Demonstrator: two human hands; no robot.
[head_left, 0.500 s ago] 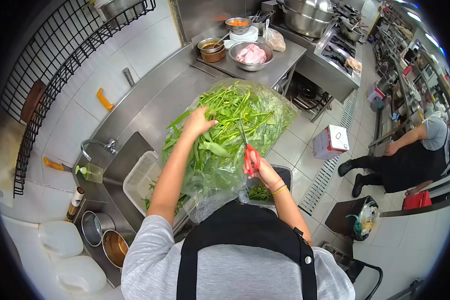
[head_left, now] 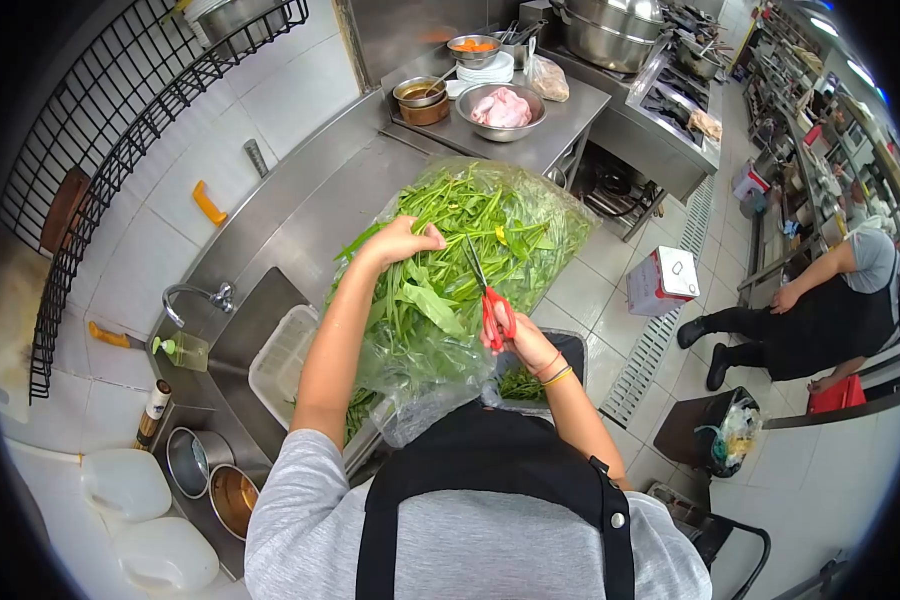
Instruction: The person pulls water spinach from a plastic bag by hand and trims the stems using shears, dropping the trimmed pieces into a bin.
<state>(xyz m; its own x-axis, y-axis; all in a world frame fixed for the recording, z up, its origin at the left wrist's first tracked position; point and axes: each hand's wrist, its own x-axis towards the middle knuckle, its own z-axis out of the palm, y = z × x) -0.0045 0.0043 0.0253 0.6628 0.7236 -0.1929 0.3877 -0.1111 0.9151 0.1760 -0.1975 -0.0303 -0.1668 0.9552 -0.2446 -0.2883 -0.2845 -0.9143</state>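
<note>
A heap of leafy green vegetables with long stems lies on a clear plastic bag spread over the metal counter. My left hand is closed around some of the stems at the heap's left side. In my right hand are red-handled scissors, held by the finger loops. Their blades point up and away, over the greens near the held stems. A white plastic basket sits in the sink to the left, with greens by its near end. More cut greens lie in a dark bin below my right forearm.
Beyond the bag, a side table holds a bowl of raw meat and stacked plates. A faucet is at left. On the right are a tin, a trash bin and a co-worker.
My left hand has shifted slightly right with the stems in it. The scissors have tilted, their tips swinging left toward that hand.
</note>
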